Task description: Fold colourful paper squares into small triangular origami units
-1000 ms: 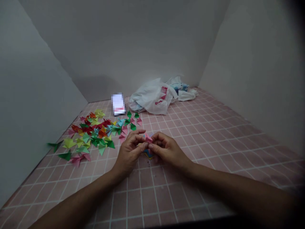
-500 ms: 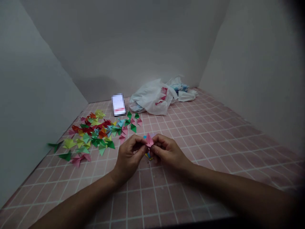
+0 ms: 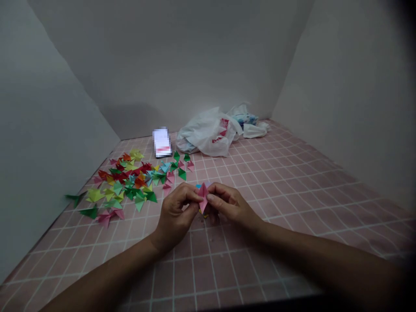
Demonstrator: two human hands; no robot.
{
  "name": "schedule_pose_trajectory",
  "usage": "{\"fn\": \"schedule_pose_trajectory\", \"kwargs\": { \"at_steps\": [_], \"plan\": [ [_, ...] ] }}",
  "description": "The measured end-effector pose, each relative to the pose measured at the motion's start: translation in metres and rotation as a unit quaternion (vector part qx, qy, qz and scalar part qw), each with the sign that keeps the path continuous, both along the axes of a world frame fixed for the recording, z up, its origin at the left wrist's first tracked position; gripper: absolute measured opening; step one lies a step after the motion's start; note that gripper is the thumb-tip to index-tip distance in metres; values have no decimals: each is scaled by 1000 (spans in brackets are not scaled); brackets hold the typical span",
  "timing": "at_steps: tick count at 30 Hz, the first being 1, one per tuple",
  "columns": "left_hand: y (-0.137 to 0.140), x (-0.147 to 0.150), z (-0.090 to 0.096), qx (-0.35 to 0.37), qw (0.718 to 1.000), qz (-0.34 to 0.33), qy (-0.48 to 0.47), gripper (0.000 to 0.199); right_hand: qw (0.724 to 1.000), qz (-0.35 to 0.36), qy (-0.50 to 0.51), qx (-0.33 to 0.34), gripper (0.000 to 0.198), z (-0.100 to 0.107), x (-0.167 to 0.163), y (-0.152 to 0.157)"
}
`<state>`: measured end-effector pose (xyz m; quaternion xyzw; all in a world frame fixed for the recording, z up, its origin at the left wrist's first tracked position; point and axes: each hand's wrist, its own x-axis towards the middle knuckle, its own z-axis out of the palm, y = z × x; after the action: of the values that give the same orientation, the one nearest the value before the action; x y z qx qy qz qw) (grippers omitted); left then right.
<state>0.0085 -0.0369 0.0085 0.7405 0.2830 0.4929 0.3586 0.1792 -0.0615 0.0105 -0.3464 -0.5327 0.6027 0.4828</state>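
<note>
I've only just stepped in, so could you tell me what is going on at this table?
A person is holding a small pink folded paper piece pinched between the left hand and right hand, just above the pink checked tabletop. To the left lies a scattered pile of coloured folded paper triangles. Further back are a phone and a crumpled white plastic bag.

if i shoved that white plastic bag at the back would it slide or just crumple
The white plastic bag looks thin and slumped in soft folds, so it would probably crumple before it slides. It seems light for its bulk, though what it holds is hidden. The tiled table looks smooth, so it may then skid a little.
</note>
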Motion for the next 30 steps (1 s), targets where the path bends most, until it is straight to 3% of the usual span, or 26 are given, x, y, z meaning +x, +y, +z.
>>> {"fn": "schedule_pose_trajectory", "kwargs": {
  "at_steps": [10, 13, 30],
  "plan": [
    [-3, 2, 6, -182, 983, -22, -33, 4, 995, -52, -77, 20, 24, -1, -1, 0],
    [-4, 5, 6, -215, 974, -14, -64, 11, 996, -41, -78, 25, 24, -3, -1, 1],
    [0, 5, 3, -274, 957, -19, -92, 12, 999, -24, -41, 3, 28, -9, -2, 5]
  ]
}}
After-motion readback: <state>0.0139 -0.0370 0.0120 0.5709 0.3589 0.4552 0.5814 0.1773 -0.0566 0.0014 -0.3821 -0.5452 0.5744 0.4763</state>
